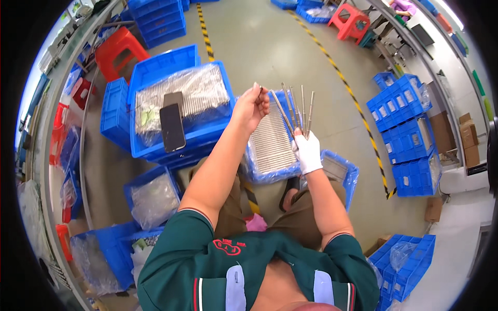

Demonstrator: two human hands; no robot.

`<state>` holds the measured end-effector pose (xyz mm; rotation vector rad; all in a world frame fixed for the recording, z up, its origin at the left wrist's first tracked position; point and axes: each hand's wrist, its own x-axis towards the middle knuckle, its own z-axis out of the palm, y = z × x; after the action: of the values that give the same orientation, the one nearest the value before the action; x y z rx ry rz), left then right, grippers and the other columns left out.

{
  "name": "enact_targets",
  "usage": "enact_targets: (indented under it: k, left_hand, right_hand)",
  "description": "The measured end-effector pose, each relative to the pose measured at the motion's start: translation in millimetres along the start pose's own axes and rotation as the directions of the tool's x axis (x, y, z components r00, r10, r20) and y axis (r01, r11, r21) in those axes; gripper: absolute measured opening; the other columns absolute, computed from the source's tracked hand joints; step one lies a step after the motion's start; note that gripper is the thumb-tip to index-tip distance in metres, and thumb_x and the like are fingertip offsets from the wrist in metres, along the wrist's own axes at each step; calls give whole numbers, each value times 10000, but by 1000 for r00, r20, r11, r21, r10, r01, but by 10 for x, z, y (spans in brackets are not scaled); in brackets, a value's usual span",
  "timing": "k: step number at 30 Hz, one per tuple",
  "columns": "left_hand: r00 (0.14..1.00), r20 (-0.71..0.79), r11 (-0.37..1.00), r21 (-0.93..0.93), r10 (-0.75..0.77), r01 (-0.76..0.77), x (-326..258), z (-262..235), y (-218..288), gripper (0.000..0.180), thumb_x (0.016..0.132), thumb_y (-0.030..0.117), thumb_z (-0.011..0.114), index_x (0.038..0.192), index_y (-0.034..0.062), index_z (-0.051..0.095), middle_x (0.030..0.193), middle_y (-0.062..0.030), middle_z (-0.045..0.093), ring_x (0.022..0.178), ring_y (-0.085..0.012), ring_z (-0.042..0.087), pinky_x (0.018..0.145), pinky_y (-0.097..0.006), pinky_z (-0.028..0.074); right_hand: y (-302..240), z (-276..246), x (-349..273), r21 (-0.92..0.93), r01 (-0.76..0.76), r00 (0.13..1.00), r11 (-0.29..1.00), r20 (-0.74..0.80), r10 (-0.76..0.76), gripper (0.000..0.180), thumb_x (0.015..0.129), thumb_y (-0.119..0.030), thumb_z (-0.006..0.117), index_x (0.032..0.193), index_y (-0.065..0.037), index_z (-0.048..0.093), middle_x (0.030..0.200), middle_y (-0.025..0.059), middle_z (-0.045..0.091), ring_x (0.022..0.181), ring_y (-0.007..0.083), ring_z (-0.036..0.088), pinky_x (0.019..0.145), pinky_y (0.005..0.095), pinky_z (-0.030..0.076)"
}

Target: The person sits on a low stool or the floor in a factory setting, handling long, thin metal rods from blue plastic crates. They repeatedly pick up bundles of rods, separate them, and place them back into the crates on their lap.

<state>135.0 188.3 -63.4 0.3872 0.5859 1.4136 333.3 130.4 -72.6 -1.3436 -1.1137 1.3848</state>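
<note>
My right hand [308,151], in a white glove, grips several slim metal rods [304,111] that fan out upward from its fingers. To its left, my bare left hand [251,109] is closed, fingers curled and pinched. A small dark bit shows at its fingertips, too small to name. Both hands are above a blue crate [254,173] lined with clear plastic. Rows of similar metal rods [270,140] lie side by side in that crate.
Left of my arm, a plastic-wrapped batch of rods [199,93] fills another blue crate [224,78], with a black phone [172,127] on top. Red stools [118,52] stand beyond. Stacked blue bins [412,140] line the right, past yellow-black floor tape [358,106].
</note>
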Motion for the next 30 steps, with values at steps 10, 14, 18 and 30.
enact_targets:
  k: [10, 14, 18, 30]
  left_hand:
    - [996, -87, 1000, 31, 6, -3, -93, -127, 101, 280, 927, 326, 548, 866, 55, 584, 629, 3, 515, 549, -109, 477, 527, -250, 430]
    - [998, -57, 990, 138, -10, 17, -123, -54, 70, 265, 920, 313, 564, 841, 63, 601, 620, 12, 513, 542, -99, 472, 527, -237, 420]
    - [999, -17, 967, 252, -43, 46, -146, -48, -47, 242, 908, 296, 582, 838, 67, 616, 628, 23, 523, 544, -87, 469, 532, -222, 409]
    - [986, 50, 916, 380, -161, 130, -275, 165, -286, 225, 904, 316, 579, 932, 100, 635, 701, 39, 554, 644, -61, 506, 593, -212, 402]
  right_hand:
    - [0, 164, 5, -62, -33, 988, 998, 148, 42, 203, 915, -206, 555, 823, -25, 550, 584, 5, 502, 518, 83, 453, 501, 239, 370]
    - [-29, 164, 19, -87, -7, 991, 996, 135, 18, 186, 908, -199, 558, 841, -25, 561, 597, 5, 513, 529, 82, 458, 515, 245, 382]
    - [-38, 119, 52, -147, 53, 992, 988, 123, -35, 176, 901, -197, 566, 864, -25, 576, 609, 0, 522, 548, 78, 470, 530, 250, 396]
    - [-14, -18, 180, -91, 106, 993, 990, 60, -101, 199, 879, -200, 597, 946, -13, 610, 683, 19, 574, 585, 80, 504, 559, 251, 420]
